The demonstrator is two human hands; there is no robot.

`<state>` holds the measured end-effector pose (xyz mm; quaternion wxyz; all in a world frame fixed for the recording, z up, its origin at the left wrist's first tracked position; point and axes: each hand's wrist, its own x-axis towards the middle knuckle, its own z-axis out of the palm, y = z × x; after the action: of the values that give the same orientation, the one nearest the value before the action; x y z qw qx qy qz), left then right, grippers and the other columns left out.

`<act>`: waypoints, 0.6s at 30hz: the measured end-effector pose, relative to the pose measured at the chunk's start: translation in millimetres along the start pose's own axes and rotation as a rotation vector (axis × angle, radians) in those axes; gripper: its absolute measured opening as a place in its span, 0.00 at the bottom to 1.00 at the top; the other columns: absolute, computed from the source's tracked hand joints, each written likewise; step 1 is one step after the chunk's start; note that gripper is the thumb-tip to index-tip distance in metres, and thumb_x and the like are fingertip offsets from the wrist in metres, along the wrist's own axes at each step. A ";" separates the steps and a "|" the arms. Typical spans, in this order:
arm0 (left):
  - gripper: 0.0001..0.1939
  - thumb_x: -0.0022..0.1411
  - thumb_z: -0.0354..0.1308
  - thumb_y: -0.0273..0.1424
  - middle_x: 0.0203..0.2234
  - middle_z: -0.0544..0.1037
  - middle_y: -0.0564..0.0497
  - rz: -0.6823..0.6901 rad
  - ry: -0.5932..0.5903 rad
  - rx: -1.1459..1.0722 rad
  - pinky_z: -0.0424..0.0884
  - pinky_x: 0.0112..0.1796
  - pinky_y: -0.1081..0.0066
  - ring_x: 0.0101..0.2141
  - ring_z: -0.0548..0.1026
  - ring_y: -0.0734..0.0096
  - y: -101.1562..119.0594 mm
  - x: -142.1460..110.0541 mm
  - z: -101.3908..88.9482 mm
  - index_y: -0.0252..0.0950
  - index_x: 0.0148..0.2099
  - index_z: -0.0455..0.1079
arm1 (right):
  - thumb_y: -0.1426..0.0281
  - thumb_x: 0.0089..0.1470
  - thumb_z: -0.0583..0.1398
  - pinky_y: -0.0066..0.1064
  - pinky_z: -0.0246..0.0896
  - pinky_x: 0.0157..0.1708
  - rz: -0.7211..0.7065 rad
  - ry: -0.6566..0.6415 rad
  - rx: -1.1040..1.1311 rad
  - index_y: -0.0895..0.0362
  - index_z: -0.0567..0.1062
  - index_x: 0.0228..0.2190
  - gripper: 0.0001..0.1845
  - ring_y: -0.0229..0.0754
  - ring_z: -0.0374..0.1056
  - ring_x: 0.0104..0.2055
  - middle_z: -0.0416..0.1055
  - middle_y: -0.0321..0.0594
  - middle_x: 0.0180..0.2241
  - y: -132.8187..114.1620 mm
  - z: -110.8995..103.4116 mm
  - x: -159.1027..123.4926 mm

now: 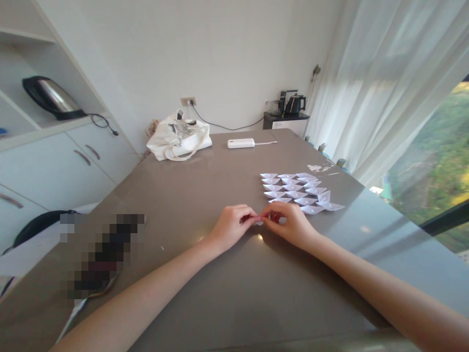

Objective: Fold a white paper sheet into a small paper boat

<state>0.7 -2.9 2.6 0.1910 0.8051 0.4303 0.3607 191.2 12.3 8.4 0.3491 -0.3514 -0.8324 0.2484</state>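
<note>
My left hand (233, 226) and my right hand (292, 224) meet above the table, fingertips pinched together on a small piece of white paper (260, 223). Most of the paper is hidden by the fingers, so its folded shape cannot be made out. Just beyond my right hand, several white folded paper boats (292, 187) sit in close rows on the table. One of the nearest boats is partly covered by that hand.
The grey-brown table (205, 190) holds a white bag (179, 139), a white power bank (241, 143) with a short cable, and paper scraps (318, 168) at right. A blurred-out dark object (106, 256) lies left. Curtains (384, 73) hang by the window.
</note>
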 end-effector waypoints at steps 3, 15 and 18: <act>0.08 0.60 0.58 0.32 0.27 0.78 0.50 0.021 0.000 -0.017 0.66 0.32 0.75 0.29 0.73 0.73 0.5 0.0 -0.6 0.34 0.32 0.75 | 0.75 0.49 0.58 0.25 0.63 0.28 0.013 -0.004 0.082 0.58 0.74 0.27 0.04 0.35 0.67 0.27 0.71 0.37 0.26 1.5 1.1 -0.6; 0.08 0.60 0.57 0.33 0.26 0.77 0.50 -0.180 0.155 -0.352 0.70 0.33 0.74 0.29 0.75 0.72 -7.7 2.1 -1.1 0.34 0.33 0.73 | 0.71 0.50 0.58 0.28 0.64 0.30 0.145 0.110 0.276 0.57 0.68 0.27 0.03 0.38 0.69 0.28 0.69 0.35 0.25 5.6 -0.3 2.0; 0.10 0.60 0.57 0.35 0.25 0.76 0.50 -0.214 0.170 -0.452 0.70 0.33 0.73 0.28 0.75 0.72 -10.9 2.2 1.8 0.33 0.33 0.71 | 0.71 0.51 0.58 0.29 0.64 0.30 0.175 0.117 0.339 0.56 0.66 0.28 0.03 0.39 0.70 0.29 0.68 0.35 0.25 7.9 0.9 1.2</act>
<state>-3.1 4.9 -4.4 0.3664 0.6586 0.4360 0.4918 193.2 18.0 3.2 0.4280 -0.3724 -0.7232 0.3938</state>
